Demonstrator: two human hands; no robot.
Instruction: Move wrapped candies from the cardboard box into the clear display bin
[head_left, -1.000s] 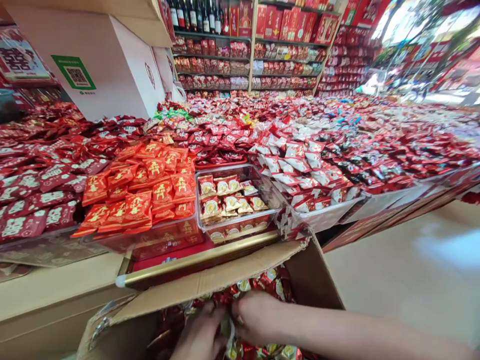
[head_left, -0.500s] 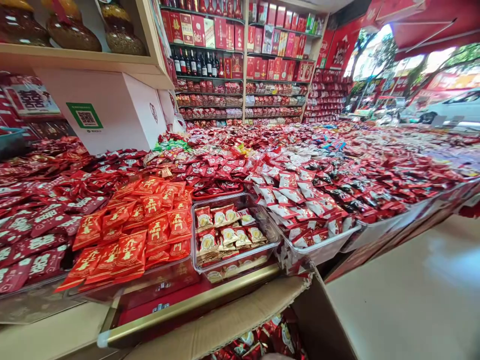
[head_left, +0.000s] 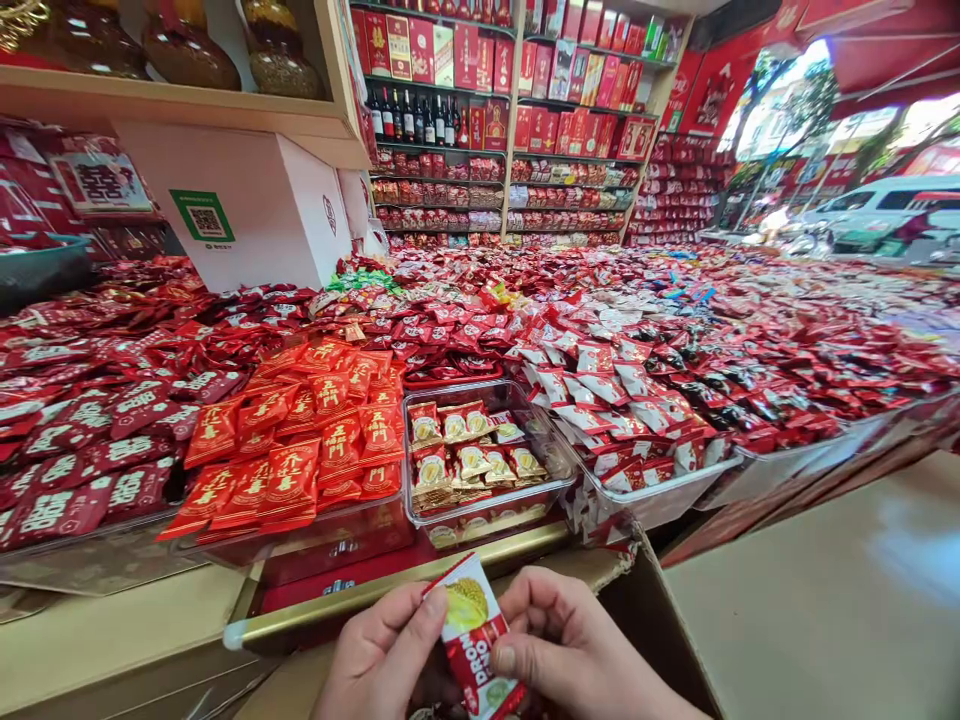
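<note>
My left hand (head_left: 386,650) and right hand (head_left: 570,650) pinch one packet (head_left: 471,632) face-up, just below the half-empty tray (head_left: 487,460), label readable.

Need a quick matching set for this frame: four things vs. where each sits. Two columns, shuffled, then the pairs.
Things
1. candy packet
2. clear tray of gold-and-red packets
3. orange-red packets
4. white box with a green QR label

Places
A. back left, under the wooden shelf
B. pinched between the left hand and the right hand
C. front row, just left of the clear tray
D. front edge of the display, straight beyond the hands

Pairs: 1-B, 2-D, 3-C, 4-A
</note>
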